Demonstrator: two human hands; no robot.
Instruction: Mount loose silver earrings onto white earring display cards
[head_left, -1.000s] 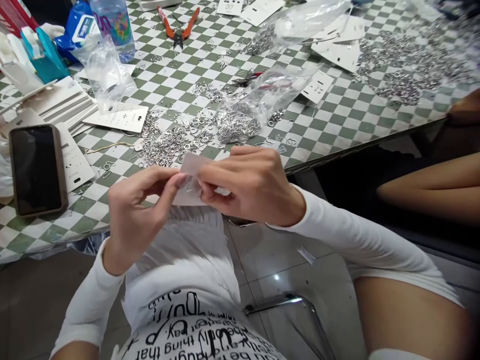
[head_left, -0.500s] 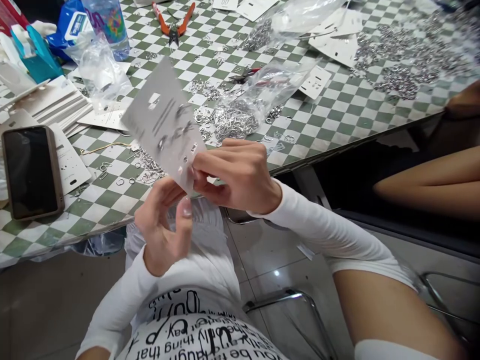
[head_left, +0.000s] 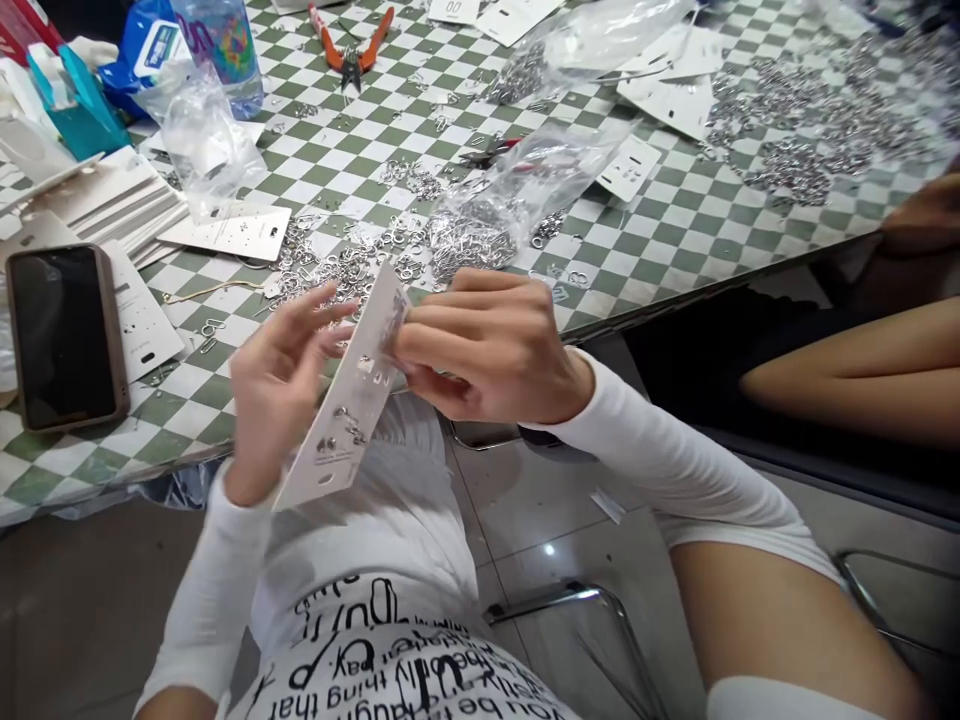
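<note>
A white earring card (head_left: 337,410) with small metal earrings fixed to it hangs tilted over my lap. My right hand (head_left: 487,345) pinches its upper edge between thumb and fingers. Close to the card's left side is my left hand (head_left: 277,380), blurred, with its fingers stretched apart; whether it touches the card I cannot tell. Beyond the card, loose silver metal pieces (head_left: 337,275) lie scattered on the table. A clear plastic bag (head_left: 480,225) full of silver findings lies behind my right hand.
On the checkered table (head_left: 660,250) are a phone (head_left: 67,335), stacked white cards (head_left: 127,205), orange-handled pliers (head_left: 350,50), a bottle (head_left: 221,55) and heaped metal pieces (head_left: 799,165). Another person's arm (head_left: 862,360) is at the right. A metal stool (head_left: 592,595) stands below.
The card has swung down and turned over, from standing up over the table to hanging toward my lap. My left hand has moved left and opened away from it; my right hand keeps its pinch.
</note>
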